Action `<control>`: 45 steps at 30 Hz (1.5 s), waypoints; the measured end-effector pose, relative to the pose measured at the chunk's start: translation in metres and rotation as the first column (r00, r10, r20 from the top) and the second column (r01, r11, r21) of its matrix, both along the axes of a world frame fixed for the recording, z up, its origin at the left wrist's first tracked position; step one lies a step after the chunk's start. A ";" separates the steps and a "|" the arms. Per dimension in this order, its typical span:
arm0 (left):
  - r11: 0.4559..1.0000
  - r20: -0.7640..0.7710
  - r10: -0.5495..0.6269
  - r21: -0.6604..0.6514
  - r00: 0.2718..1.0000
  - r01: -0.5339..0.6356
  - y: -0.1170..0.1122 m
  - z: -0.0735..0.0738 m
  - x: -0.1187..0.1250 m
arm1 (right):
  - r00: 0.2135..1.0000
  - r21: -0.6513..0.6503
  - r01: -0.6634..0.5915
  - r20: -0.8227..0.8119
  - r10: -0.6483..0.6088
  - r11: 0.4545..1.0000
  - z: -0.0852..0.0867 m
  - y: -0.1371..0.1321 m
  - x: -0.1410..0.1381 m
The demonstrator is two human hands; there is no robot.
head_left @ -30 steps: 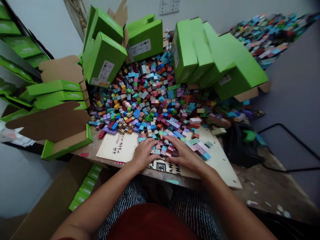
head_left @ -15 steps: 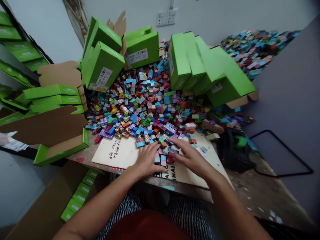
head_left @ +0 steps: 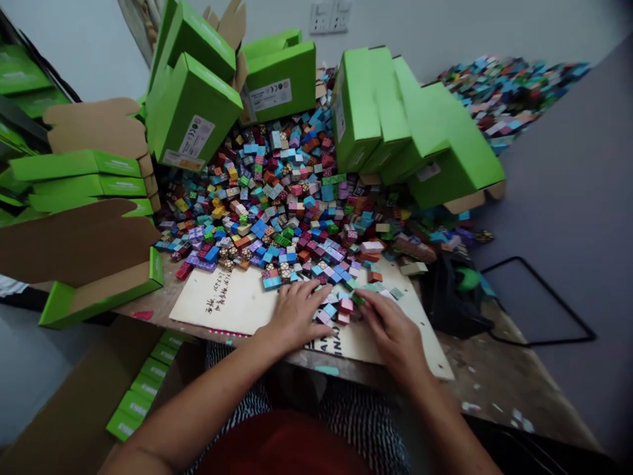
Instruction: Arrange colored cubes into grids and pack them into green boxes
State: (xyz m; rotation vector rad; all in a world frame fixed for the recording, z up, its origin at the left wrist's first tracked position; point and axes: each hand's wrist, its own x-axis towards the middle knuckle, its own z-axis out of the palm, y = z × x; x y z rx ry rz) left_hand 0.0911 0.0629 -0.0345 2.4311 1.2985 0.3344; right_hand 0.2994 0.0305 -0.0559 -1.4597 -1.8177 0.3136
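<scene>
Small patterned blocks (head_left: 277, 221) in many colours lie heaped in the middle of the table. My left hand (head_left: 297, 313) rests with fingers spread on the cardboard sheet (head_left: 257, 307), beside a small cluster of pink and light blue blocks (head_left: 345, 306). On the other side of that cluster, my right hand (head_left: 398, 333) pinches a small green block (head_left: 358, 299) between thumb and fingertips. Black lettering on the sheet shows between the hands, and handwriting lies left of my left hand.
Green boxes (head_left: 198, 119) stand behind the heap, with more green boxes (head_left: 366, 112) leaning at the right. An opened box (head_left: 99, 290) lies at the left. A black tape dispenser (head_left: 452, 297) sits right of the sheet. Below the table is a carton of green packs (head_left: 141, 389).
My right hand has drawn back slightly to the right and closed its fingertips on a green block. Blocks between the hands have shifted. My left hand stays spread beside them; the whole view has tilted slightly.
</scene>
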 end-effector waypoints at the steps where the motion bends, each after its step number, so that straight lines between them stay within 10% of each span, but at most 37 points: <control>1: 1.000 0.002 -0.005 0.005 1.000 0.005 0.002 0.000 0.002 | 0.999 0.020 -0.015 0.030 0.014 1.000 -0.004 -0.009 -0.001; 13: 0.997 0.173 0.032 0.060 0.984 -0.043 0.016 -0.014 -0.013 | 0.977 0.019 -0.215 0.006 0.215 0.976 -0.006 0.025 -0.031; 23: 0.998 0.041 0.055 0.017 0.998 -0.056 0.010 -0.002 -0.003 | 0.987 -0.036 -0.128 -0.100 0.123 0.991 -0.018 -0.017 -0.008; 33: 0.997 0.034 0.072 0.013 0.997 -0.073 0.013 0.000 -0.004 | 0.980 -0.127 -0.171 -0.123 0.156 0.977 -0.004 0.008 -0.013; 45: 0.997 -0.061 -0.025 0.070 0.998 0.029 0.020 0.006 0.003 | 0.911 -0.190 -0.214 0.315 0.266 0.958 0.002 0.039 -0.003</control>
